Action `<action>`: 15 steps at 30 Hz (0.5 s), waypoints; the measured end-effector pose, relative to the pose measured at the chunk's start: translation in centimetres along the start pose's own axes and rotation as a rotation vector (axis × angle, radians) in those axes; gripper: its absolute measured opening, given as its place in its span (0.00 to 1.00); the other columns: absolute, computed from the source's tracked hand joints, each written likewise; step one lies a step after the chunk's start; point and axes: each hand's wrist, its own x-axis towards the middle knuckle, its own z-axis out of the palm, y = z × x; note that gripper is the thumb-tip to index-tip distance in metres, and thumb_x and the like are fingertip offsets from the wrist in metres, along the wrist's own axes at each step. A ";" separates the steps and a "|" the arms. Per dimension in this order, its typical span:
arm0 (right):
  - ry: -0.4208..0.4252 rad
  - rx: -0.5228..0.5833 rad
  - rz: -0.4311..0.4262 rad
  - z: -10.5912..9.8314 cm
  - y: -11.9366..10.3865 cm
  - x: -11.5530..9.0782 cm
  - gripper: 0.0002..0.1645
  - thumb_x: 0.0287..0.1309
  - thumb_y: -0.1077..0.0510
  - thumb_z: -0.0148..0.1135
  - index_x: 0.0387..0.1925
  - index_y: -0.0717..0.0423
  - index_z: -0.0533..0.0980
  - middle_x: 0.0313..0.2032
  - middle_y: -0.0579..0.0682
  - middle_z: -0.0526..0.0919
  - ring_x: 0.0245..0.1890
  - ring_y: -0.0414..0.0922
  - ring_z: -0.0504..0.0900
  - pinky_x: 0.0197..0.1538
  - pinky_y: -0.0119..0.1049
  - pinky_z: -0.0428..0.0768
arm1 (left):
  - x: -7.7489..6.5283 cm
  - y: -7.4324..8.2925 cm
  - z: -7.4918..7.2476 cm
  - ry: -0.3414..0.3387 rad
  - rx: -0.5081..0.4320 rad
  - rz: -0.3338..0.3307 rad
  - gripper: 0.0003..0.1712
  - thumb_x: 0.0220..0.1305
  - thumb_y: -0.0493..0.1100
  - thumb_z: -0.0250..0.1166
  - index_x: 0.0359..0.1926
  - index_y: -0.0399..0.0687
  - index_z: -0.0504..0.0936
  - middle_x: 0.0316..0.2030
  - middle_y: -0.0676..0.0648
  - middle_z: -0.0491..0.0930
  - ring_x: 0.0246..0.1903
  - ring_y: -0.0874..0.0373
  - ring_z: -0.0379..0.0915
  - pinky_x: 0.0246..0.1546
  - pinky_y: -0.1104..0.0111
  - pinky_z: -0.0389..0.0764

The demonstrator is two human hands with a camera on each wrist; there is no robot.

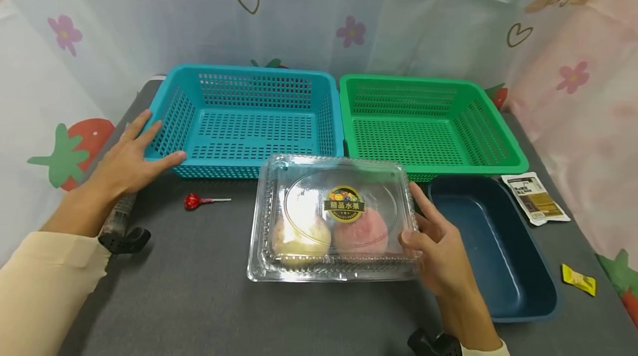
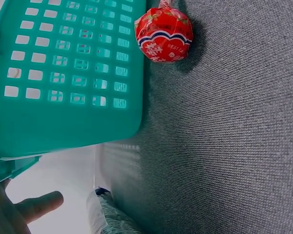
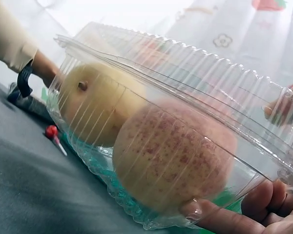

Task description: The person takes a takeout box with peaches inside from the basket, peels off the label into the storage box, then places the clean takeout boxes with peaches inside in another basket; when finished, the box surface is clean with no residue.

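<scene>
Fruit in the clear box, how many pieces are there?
2: in the head view, a yellow fruit on the left, a pink fruit beside it on the right.

Clear box (image 3: 180, 92) gripped by right fingers (image 3: 227, 219)
Inside, speckled fruit (image 3: 173, 158) beside yellow fruit (image 3: 95, 105); red lollipop (image 3: 52, 132) on worktop (image 3: 44, 185).

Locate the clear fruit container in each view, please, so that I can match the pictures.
Head: the clear fruit container near the centre, in the right hand.
Left wrist: not in it.
Right wrist: the container across the middle.
Shared landmark: the red lollipop, in all three.
</scene>
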 end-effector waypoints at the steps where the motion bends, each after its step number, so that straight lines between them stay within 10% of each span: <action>1: 0.000 0.009 0.001 -0.1 0.2 -0.1 0.46 0.57 0.78 0.50 0.75 0.52 0.53 0.54 0.60 0.76 0.29 0.41 0.76 0.25 0.27 0.73 | 0.0 0.0 0.0 0.000 -0.001 -0.002 0.52 0.65 0.65 0.55 0.76 0.42 0.42 0.75 0.44 0.28 0.69 0.31 0.27 0.52 0.26 0.48; 15: 0.016 0.005 0.036 -1.2 2.0 -0.8 0.47 0.57 0.79 0.50 0.75 0.55 0.51 0.52 0.60 0.75 0.29 0.40 0.75 0.28 0.27 0.74 | 0.0 0.4 -0.1 -0.011 0.001 -0.025 0.52 0.65 0.65 0.54 0.76 0.43 0.41 0.75 0.44 0.27 0.69 0.30 0.30 0.52 0.27 0.50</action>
